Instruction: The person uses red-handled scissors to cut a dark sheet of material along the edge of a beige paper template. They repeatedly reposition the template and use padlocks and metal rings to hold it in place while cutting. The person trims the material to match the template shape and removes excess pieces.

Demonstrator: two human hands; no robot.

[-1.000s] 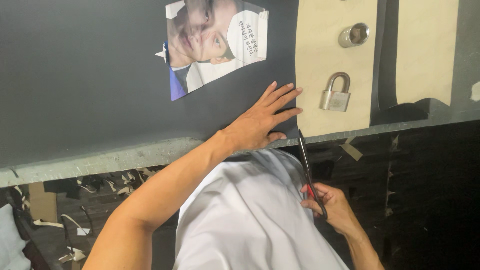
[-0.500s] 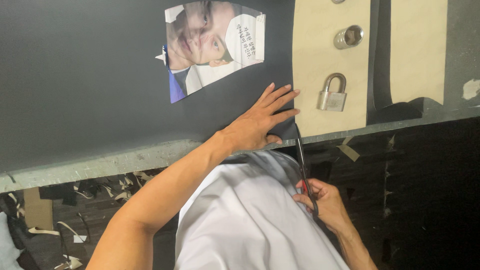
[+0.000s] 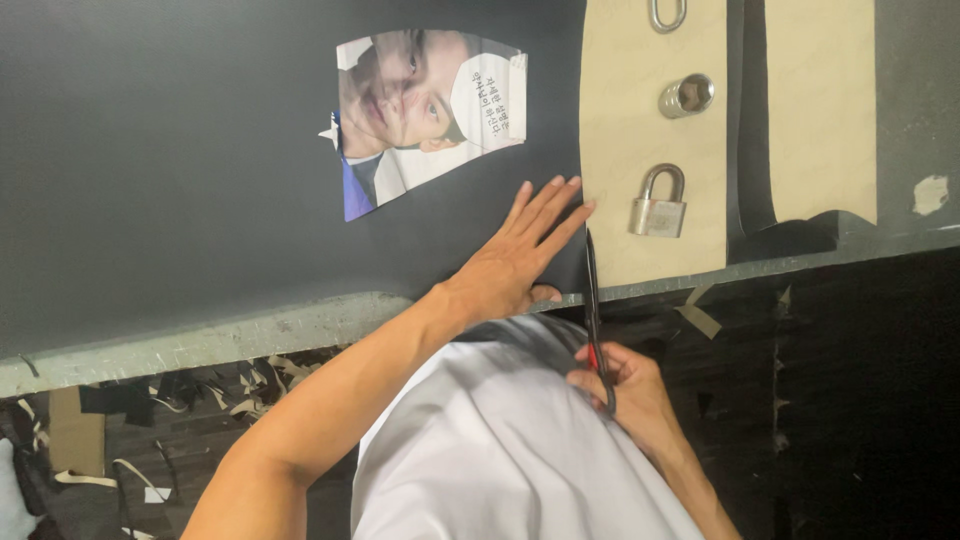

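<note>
Left hand (image 3: pixel 520 258) spread flat, fingers fanned wide, pressing down the right edge of the big black sheet (image 3: pixel 200 160) near frame centre. Right hand (image 3: pixel 630 395) lower centre-right, wrapped round the handles of the scissors (image 3: pixel 594 300), blades pointing up the frame along that same edge. Can't quite tell whether the blades are biting the sheet or just running beside it. Looks thin, floppy and light, so probably wants pinning close to the cut line, right where the palm sits now. Further out: tan paper strip (image 3: pixel 650 150) with a silver padlock (image 3: pixel 657 205) and a metal socket (image 3: pixel 686 95) on it, printed photo cutout (image 3: pixel 425 110) upper centre, paper scraps (image 3: pixel 240 385) scattered lower left.
</note>
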